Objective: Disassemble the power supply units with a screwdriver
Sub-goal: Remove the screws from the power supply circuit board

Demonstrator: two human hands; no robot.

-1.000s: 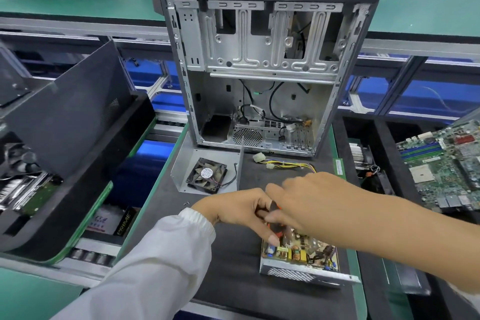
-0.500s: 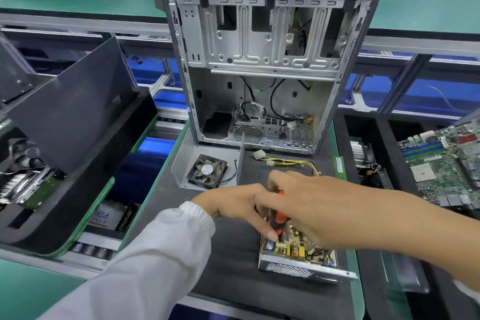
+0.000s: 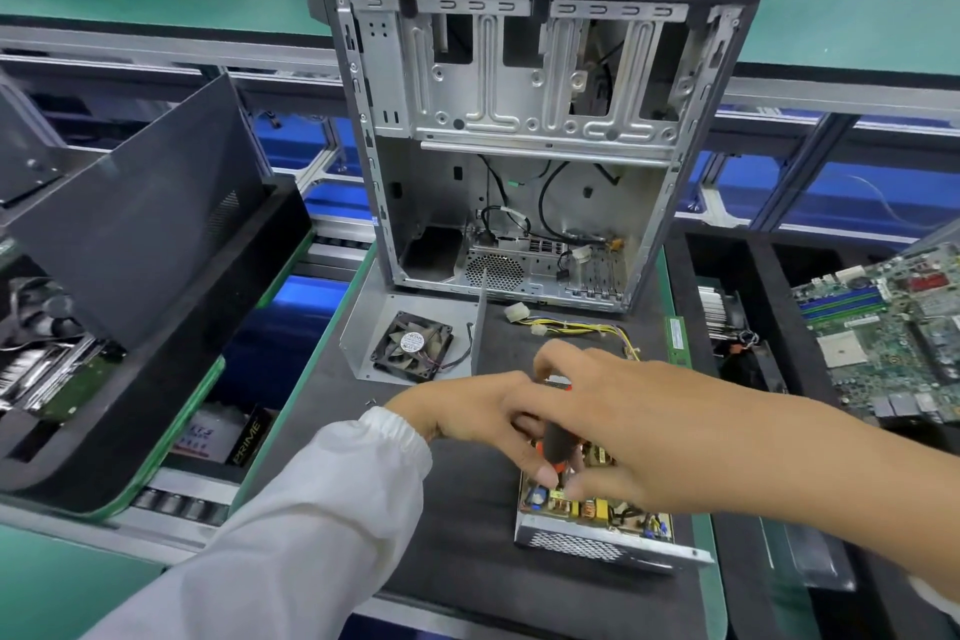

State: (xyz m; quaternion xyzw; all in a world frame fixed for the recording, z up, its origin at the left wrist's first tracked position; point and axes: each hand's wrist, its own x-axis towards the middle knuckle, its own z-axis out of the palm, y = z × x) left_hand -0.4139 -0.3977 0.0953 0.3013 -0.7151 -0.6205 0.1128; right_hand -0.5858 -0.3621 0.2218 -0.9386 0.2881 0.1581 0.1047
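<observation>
the opened power supply unit, a silver metal tray with a perforated front wall and an exposed circuit board of yellow coils and capacitors, lies flat on the dark mat of the worktop, directly under both hands. the right hand comes in from the right and wraps its fingers round the black-and-orange screwdriver, which stands nearly upright with its tip down among the board parts; the tip itself is hidden behind the fingers. the left hand, in a white sleeve, reaches in from the left and pinches the lower handle of the same tool, steadying it, its thumb just above the board. so both grips are closed on the screwdriver.

the step in hand looks like backing out a screw that holds the circuit board to its tray. the lid is already off: a grey folded metal cover with a black square fan lies beyond the grip, on the far left, with the yellow wire harness beyond the grip to the right. a small loose screw sits on the mat left of the left wrist.

the next move likely calls for steady downward pressure and turning until the screw loosens, then lifting it clear. the empty silver computer case stands upright further back.
</observation>
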